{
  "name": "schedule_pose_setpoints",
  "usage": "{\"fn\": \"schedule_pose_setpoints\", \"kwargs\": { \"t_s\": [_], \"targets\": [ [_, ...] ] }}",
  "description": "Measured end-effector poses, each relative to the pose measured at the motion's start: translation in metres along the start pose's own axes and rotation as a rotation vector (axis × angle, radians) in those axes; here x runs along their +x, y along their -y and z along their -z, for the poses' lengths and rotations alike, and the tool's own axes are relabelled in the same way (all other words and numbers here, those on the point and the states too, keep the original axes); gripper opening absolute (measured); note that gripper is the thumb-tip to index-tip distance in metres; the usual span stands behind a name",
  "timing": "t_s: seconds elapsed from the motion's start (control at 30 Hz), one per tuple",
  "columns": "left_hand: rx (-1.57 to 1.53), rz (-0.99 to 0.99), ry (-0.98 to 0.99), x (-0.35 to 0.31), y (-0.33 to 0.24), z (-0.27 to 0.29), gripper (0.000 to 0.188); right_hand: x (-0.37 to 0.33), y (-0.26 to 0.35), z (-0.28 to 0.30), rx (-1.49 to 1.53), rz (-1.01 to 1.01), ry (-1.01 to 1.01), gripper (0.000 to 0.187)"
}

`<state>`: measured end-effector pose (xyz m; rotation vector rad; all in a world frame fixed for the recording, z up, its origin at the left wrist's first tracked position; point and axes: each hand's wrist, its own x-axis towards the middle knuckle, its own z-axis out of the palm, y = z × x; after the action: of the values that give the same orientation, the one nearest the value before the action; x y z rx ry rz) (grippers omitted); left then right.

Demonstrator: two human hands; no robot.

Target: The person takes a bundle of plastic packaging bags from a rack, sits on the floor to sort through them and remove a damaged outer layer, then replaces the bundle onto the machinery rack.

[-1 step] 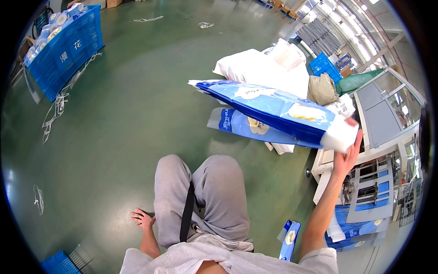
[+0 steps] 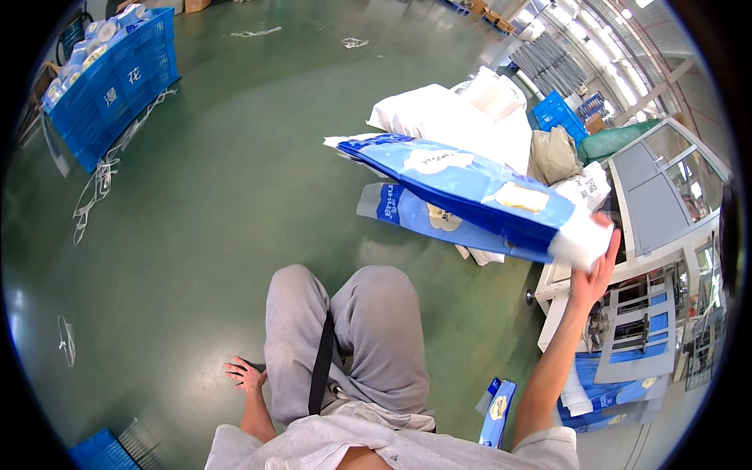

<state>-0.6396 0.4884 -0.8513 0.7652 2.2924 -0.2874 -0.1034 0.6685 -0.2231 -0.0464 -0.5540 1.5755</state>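
Note:
My right hand [image 2: 595, 270] grips the white end of a stack of long blue plastic packaging bags [image 2: 470, 178]. The stack stretches out to the left above the floor and shows pale label patches. Under it hangs or lies another blue printed bag [image 2: 419, 210]; whether the two are joined I cannot tell. My right thumb and part of the grip are hidden by the white end. Low on the left, beside my thigh, my left hand [image 2: 247, 374] is empty with its fingers spread. A small folded blue package [image 2: 497, 413] lies near my right forearm.
White sacks [image 2: 439, 113] are heaped behind the bags. At right stands a white machine [image 2: 650, 188], with more blue bags [image 2: 607, 388] stacked by it. A blue crate [image 2: 117, 90] full of rolls is at the far left. Loose white straps [image 2: 102, 180] lie on the green floor.
The white end of the bag stack and my right hand have shifted slightly down and left. My left hand stays in place.

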Motion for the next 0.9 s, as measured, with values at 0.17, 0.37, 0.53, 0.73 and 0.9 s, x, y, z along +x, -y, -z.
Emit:
{"fn": "schedule_pose_setpoints", "kwargs": {
  "t_s": [0.17, 0.37, 0.53, 0.73, 0.9],
  "targets": [
    [-0.019, -0.032, 0.09, -0.013, -0.017, 0.007, 0.097, -0.086, 0.009, 0.018, -0.087, 0.043, -0.177, 0.04],
    [-0.022, -0.036, -0.014, -0.004, 0.009, -0.004, 0.14, -0.176, 0.029, -0.003, -0.188, 0.16, -0.513, 0.048],
    [-0.071, -0.057, 0.006, -0.02, 0.008, 0.007, 0.137, -0.131, 0.133, -0.11, -0.647, 0.507, -0.394, 0.033],
    [-0.082, -0.047, 0.013, -0.022, -0.004, 0.02, 0.136, 0.095, 0.013, -0.135, -1.678, 1.279, -0.301, 0.016],
    [-0.074, -0.052, -0.016, -0.02, 0.006, 0.007, 0.136, 0.245, -0.178, 0.044, -2.354, 1.43, -0.013, 0.024]
  ]
}}
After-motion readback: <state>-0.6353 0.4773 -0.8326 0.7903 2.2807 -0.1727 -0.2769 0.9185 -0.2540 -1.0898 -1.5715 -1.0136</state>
